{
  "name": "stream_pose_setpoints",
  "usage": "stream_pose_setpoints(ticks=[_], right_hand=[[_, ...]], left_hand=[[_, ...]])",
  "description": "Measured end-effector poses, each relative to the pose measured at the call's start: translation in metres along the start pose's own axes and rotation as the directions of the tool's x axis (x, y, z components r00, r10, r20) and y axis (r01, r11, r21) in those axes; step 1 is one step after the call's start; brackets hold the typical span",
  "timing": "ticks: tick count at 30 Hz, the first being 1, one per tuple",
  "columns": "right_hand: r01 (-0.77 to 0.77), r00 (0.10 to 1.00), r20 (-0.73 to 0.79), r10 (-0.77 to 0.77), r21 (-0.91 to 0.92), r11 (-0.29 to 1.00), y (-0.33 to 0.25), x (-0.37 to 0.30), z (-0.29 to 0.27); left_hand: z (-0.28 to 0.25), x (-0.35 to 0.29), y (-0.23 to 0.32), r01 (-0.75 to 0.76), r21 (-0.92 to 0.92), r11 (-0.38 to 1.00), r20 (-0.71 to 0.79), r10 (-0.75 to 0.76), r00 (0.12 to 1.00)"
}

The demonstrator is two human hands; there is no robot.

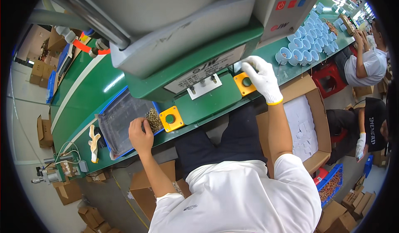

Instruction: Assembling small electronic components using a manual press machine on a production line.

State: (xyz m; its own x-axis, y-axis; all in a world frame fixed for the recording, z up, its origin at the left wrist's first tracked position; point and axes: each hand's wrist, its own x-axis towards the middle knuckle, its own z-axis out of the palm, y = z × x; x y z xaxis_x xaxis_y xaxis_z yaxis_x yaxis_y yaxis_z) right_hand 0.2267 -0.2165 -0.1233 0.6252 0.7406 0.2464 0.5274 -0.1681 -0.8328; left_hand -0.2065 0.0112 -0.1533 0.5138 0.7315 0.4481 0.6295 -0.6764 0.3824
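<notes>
My left hand (141,136) is bare and rests at the edge of a blue-rimmed tray (120,127). Its fingers curl together beside a heap of small brass-coloured parts (154,120); what they pinch, if anything, is hidden. In a white glove, my right hand (261,78) is closed at the right side of a green and grey press (187,62). A small pale piece (237,66) shows at its fingertips, too small to name. Two yellow button boxes with green buttons flank the press base: the left box (171,119) by my left hand, the right box (245,84) below my right.
Many light-blue cups (305,46) stand at the right on the green bench (93,91). An open carton (322,125) of white pieces is beside my right arm. A spare glove (94,143) lies left of the tray. Co-workers (368,60) sit at the right.
</notes>
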Motion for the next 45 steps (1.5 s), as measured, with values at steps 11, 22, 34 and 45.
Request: stream_pose_setpoints(ticks=[11,22,34,45], right_hand=[[-0.01,0.879,0.438,0.187,-0.376,0.927,-0.042,0.066,-0.021],[0.103,0.983,-0.18,0.03,0.683,0.724,-0.1,-0.052,0.035],[0.424,0.836,-0.303,-0.457,-0.172,0.889,-0.12,-0.018,0.087],[0.311,0.937,-0.08,-0.34,-0.247,0.918,-0.135,-0.007,0.072]], left_hand=[[0.002,0.0,0.003,0.002,0.006,1.0,0.015,-0.002,1.0],[0.002,0.0,-0.001,-0.016,0.023,1.0,0.024,0.015,1.0],[0.003,0.0,0.001,0.006,0.0,1.0,0.007,-0.006,1.0],[-0.001,-0.001,0.004,0.035,-0.009,0.999,0.011,-0.034,0.999]])
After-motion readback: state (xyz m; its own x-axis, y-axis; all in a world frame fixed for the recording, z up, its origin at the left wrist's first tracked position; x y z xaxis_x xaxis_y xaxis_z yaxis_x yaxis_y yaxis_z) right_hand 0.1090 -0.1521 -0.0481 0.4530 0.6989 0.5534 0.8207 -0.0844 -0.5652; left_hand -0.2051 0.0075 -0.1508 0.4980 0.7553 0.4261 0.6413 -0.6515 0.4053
